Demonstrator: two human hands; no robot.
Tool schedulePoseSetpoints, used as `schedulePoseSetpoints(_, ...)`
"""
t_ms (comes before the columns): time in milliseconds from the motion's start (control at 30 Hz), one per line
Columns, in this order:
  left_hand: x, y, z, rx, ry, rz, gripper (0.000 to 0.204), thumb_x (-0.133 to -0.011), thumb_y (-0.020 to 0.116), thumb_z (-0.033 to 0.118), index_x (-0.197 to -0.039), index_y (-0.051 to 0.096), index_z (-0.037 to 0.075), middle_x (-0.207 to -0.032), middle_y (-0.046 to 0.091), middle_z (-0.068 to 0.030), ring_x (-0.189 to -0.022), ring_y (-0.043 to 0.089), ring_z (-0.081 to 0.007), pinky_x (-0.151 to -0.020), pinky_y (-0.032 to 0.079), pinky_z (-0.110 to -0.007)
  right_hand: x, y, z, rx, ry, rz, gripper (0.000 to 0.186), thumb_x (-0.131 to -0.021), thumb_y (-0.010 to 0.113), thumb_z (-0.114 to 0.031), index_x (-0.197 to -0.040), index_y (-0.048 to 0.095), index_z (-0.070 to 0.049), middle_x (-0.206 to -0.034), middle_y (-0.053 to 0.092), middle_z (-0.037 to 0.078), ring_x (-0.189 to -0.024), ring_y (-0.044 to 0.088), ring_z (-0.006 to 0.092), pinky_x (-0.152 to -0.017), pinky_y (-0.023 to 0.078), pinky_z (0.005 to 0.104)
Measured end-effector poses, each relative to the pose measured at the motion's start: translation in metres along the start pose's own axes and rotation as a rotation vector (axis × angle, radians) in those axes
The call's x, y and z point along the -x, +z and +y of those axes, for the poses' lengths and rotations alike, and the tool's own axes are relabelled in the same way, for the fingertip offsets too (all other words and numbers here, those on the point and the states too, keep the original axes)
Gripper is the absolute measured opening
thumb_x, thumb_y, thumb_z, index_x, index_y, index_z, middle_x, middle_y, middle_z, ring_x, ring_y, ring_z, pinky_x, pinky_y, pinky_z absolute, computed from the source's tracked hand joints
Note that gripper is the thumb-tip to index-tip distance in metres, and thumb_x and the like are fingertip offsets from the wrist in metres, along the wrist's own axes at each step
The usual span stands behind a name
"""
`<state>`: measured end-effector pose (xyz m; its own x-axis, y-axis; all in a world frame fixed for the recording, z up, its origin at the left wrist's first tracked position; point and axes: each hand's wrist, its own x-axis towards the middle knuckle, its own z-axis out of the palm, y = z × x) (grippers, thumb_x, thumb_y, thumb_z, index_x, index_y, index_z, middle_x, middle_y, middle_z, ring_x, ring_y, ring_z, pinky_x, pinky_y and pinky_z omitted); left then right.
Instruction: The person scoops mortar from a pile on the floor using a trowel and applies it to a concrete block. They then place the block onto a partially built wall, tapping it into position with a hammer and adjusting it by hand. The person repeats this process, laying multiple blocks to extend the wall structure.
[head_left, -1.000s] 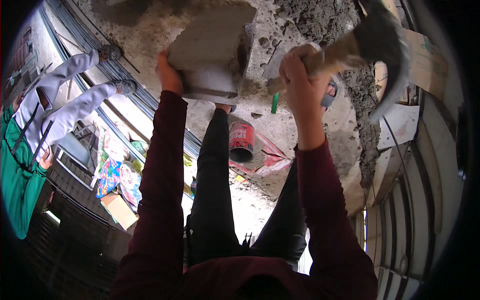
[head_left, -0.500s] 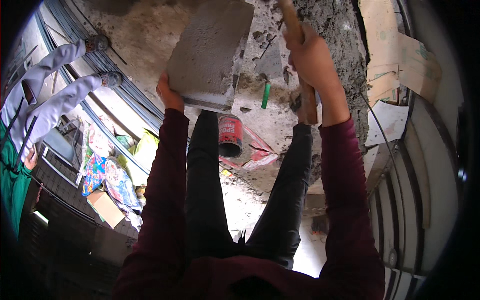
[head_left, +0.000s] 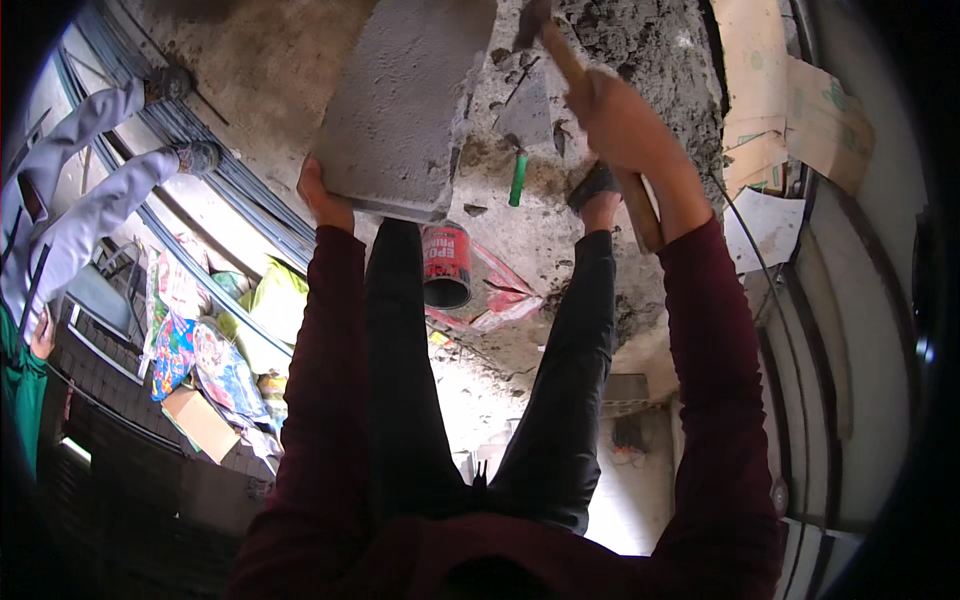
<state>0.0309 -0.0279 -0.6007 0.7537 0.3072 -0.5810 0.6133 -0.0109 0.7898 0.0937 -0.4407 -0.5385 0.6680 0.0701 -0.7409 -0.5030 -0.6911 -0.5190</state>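
A large grey concrete block (head_left: 405, 100) stands before me, its flat face up toward me. My left hand (head_left: 325, 197) grips the block's near left corner, its fingers partly hidden behind the edge. In my right hand (head_left: 628, 125) is a hammer (head_left: 565, 58) with a wooden handle, fingers wrapped round it and the dark head raised to the right of the block. On the floor between these lies a green stick-like piece (head_left: 518, 180). Close to the block's near edge, a red can (head_left: 446, 264) lies tipped with its dark opening toward me.
Red-and-white plastic scraps (head_left: 508, 300) lie beside the can. Rough mortar (head_left: 670, 70) covers the floor at the right, by cardboard sheets (head_left: 760, 90). Long grey bars (head_left: 245, 205) run along the left, where another person's legs (head_left: 110, 200) stand near bags (head_left: 220, 365).
My right hand has swung the hammer so its head now shows near the top, closer to the block. The whole view has shifted slightly; my left hand keeps its grip.
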Motion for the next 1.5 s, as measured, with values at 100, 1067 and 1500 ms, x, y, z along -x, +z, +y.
schedulePoseSetpoints(100,0.006,-0.001,0.0,-0.004,-0.01,0.036,0.056,-0.092,0.042,0.05,-0.117,0.056,0.001,-0.112,0.06,-0.0087,-0.104,0.056,-0.0205,-0.09,0.044,-0.034,-0.01,-0.021,-0.045,-0.103,-0.093,0.381,0.033,-0.092,0.054,-0.03,-0.099,0.055,0.003,-0.083,0.064,0.022,-0.063,0.064,0.0366,-0.059,0.049,0.0449)
schedulePoseSetpoints(1067,-0.009,0.016,0.03,0.029,-0.13,0.032,0.058,-0.092,0.036,0.05,-0.124,0.054,0.006,-0.123,0.055,-0.0108,-0.116,0.05,-0.0258,-0.097,0.039,-0.042,-0.044,0.009,0.019,0.052,-0.103,-0.299,0.031,-0.09,0.051,-0.02,-0.095,0.059,0.01,-0.075,0.065,0.019,-0.056,0.065,0.026,-0.057,0.054,0.0392)
schedulePoseSetpoints(1500,-0.009,0.03,0.031,0.056,-0.113,0.05,0.061,-0.091,0.037,0.05,-0.127,0.052,0.003,-0.122,0.056,-0.0116,-0.113,0.052,-0.0251,-0.095,0.04,-0.039,-0.119,0.038,0.061,0.624,-0.366,-0.32,0.034,-0.089,0.048,-0.012,-0.119,0.057,0.001,-0.089,0.067,0.02,-0.068,0.067,0.0316,-0.057,0.054,0.0421)
